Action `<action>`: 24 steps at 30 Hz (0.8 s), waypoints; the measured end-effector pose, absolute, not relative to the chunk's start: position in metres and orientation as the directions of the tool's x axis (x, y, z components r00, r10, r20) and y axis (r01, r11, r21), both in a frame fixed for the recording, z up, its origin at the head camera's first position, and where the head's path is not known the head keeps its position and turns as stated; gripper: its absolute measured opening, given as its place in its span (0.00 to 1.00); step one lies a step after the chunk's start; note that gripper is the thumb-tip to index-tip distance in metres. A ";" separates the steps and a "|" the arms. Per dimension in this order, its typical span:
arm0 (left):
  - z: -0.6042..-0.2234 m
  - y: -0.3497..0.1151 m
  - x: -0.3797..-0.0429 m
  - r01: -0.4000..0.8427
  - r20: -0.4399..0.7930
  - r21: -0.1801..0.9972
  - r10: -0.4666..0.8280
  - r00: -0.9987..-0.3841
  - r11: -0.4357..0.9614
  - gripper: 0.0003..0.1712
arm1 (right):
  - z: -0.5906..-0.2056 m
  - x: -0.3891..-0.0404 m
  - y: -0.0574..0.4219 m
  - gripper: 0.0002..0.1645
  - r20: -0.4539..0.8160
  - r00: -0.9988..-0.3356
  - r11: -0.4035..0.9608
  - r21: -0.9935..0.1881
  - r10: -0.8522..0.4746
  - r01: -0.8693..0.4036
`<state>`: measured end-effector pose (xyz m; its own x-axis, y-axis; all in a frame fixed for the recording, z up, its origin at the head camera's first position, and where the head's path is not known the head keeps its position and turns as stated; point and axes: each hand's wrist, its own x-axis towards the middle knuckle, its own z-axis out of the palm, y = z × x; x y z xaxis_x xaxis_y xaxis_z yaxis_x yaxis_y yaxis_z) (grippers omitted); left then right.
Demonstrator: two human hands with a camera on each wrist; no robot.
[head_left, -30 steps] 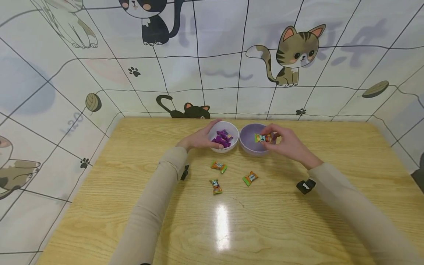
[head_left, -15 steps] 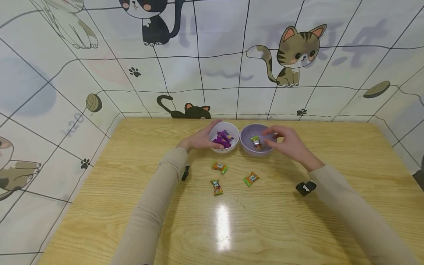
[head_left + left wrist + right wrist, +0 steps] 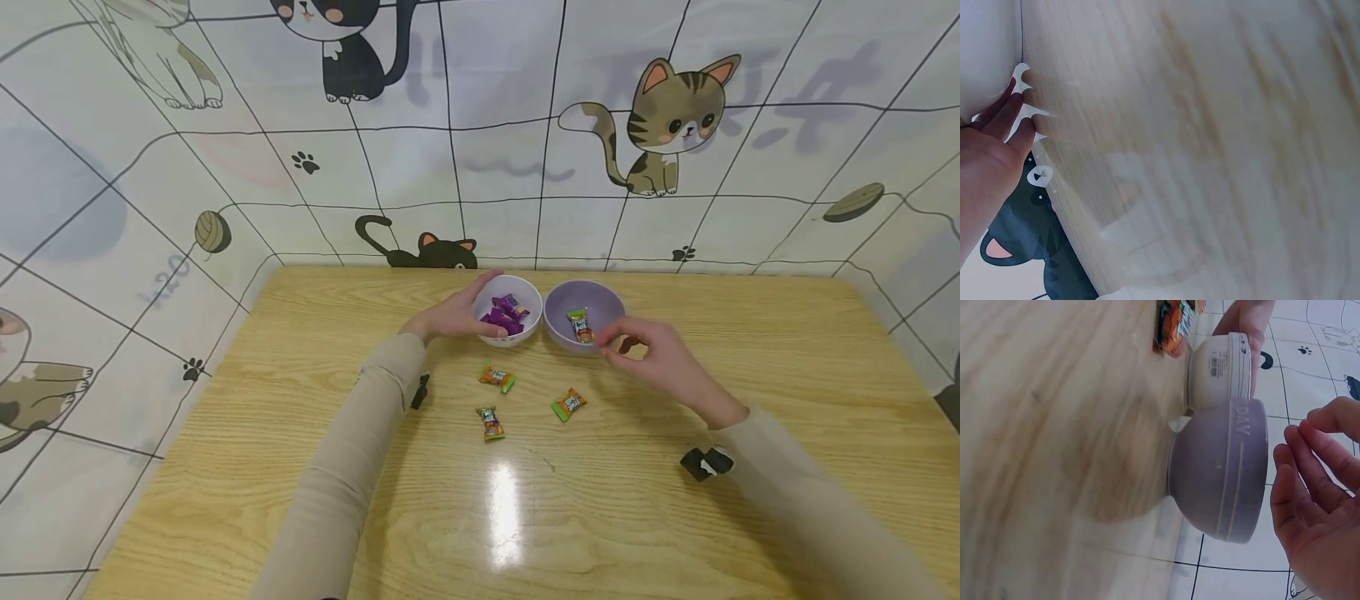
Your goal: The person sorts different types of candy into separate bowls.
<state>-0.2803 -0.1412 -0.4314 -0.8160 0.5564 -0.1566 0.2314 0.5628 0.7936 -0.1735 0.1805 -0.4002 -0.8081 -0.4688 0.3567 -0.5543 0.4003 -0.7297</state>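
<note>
My left hand (image 3: pixel 450 317) holds the white bowl (image 3: pixel 531 323) by its left side, thumb at the front and fingers round the back. Several purple-wrapped candies (image 3: pixel 506 318) lie inside. Right beside it stands a purple bowl (image 3: pixel 567 293), with one orange and green wrapped candy (image 3: pixel 580 325) in it. Just off that bowl's front right rim is my right hand (image 3: pixel 663 362), holding nothing, its fingers loosely bent and thumb near the index tip. The right wrist view shows the hand (image 3: pixel 1322 500) above the purple bowl's rim, apart from it.
Three orange and green candies lie in front of the bowls: one candy (image 3: pixel 497 378) near the white bowl, another candy (image 3: pixel 490 423) nearer me, a third candy (image 3: pixel 569 405) to the right. Behind the wooden table (image 3: pixel 315 467) hangs a cat-printed cloth (image 3: pixel 502 167).
The right hand has let go of a candy, which now lies in the purple bowl. That hand has then drawn back toward me, off the bowl. The left hand has stayed on the white bowl.
</note>
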 end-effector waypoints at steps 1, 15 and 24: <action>-0.432 -0.141 -0.280 0.231 -0.158 0.792 0.555 -0.817 0.565 0.61 | -0.400 -0.171 0.179 0.09 0.362 -0.803 0.386 -0.734 -0.474 -0.559; -0.429 -0.141 -0.279 0.214 -0.162 0.811 0.560 -0.812 0.545 0.61 | -0.427 -0.158 0.166 0.11 0.243 -0.717 0.339 -0.754 -0.654 -0.564; -0.429 -0.140 -0.278 0.201 -0.163 0.825 0.562 -0.811 0.529 0.61 | -0.436 -0.160 0.159 0.17 0.072 -0.674 0.435 -0.713 -0.735 -0.550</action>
